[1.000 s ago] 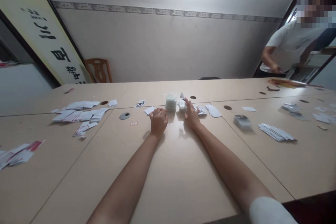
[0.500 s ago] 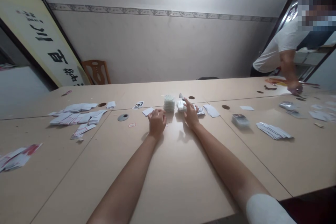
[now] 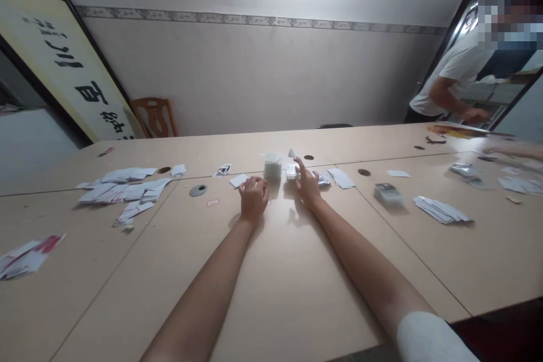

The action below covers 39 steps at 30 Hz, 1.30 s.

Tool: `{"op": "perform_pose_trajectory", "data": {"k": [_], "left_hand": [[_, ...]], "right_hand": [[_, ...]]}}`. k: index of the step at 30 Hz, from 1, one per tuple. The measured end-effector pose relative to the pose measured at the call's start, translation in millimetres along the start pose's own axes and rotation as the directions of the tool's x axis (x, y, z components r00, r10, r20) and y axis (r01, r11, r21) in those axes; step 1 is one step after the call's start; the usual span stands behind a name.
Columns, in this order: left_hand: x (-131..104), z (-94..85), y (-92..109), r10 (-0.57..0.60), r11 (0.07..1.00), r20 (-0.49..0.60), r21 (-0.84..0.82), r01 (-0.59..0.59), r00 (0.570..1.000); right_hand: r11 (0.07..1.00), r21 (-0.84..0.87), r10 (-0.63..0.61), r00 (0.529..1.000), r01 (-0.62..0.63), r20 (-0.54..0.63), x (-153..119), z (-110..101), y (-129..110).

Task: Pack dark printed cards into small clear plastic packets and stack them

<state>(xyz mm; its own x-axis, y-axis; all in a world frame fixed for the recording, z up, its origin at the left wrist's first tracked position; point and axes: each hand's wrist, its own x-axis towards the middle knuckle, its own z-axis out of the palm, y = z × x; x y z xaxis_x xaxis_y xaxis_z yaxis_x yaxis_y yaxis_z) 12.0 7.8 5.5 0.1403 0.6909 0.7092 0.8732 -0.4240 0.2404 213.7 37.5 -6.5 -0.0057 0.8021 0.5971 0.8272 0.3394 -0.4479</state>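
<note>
My left hand [image 3: 254, 199] rests on the table with its fingers curled, beside a white card [image 3: 238, 180] and just left of a tall stack of clear cases [image 3: 272, 167]. Whether anything is under its fingers is hidden. My right hand [image 3: 309, 184] has its fingers apart, and a small greyish piece [image 3: 292, 154] shows at its raised fingertip; how it is held is too small to tell. A lower clear stack [image 3: 291, 172] stands between the tall stack and my right hand. Behind my right hand lie some packets [image 3: 323, 179].
White paper slips [image 3: 123, 191] cover the left side of the table [image 3: 271, 271]. To the right are fanned cards [image 3: 341, 178], a clear box [image 3: 387, 194] and more slips [image 3: 441, 210]. A person [image 3: 456, 82] stands at the far right; another arm [image 3: 517, 150] reaches in there.
The person at the far right has lifted a hand off the table and bent the arm. Another arm has come in from the right edge. My hands have barely moved.
</note>
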Motion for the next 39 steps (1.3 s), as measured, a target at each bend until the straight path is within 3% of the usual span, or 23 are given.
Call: {"op": "perform_pose_trajectory", "data": {"k": [16, 27, 32, 35, 37, 39], "left_hand": [[-0.4, -0.4, 0.2, 0.004, 1.0, 0.01, -0.004, -0.004, 1.0], [-0.6, -5.2, 2.5, -0.003, 0.999, -0.015, -0.041, 0.002, 1.0], [6.2, -7.2, 1.6, -0.064, 0.992, -0.084, -0.113, 0.055, 0.994], [30.5, -30.4, 4.2, -0.145, 0.978, -0.169, -0.177, 0.115, 0.975], [52.4, -65.5, 11.3, -0.172, 0.96, -0.224, -0.255, 0.112, 0.959], [70.5, -113.5, 22.2, -0.208, 0.81, -0.283, -0.587, 0.003, 0.936]], "right_hand": [[0.993, 0.116, 0.035, 0.999, -0.033, -0.013, 3.3, -4.5, 4.6], [0.995, 0.039, -0.083, 0.985, 0.09, -0.152, 20.1, 4.3, 6.9], [0.988, 0.042, -0.138, 0.975, 0.147, -0.172, 27.4, 5.1, 8.8], [0.985, 0.056, -0.146, 0.964, 0.163, -0.223, 29.2, 0.9, 7.6], [0.985, 0.064, -0.134, 0.949, 0.158, -0.286, 29.6, -5.0, 2.2], [0.984, 0.116, -0.082, 0.918, 0.137, -0.389, 29.3, -13.4, -8.2]]}}
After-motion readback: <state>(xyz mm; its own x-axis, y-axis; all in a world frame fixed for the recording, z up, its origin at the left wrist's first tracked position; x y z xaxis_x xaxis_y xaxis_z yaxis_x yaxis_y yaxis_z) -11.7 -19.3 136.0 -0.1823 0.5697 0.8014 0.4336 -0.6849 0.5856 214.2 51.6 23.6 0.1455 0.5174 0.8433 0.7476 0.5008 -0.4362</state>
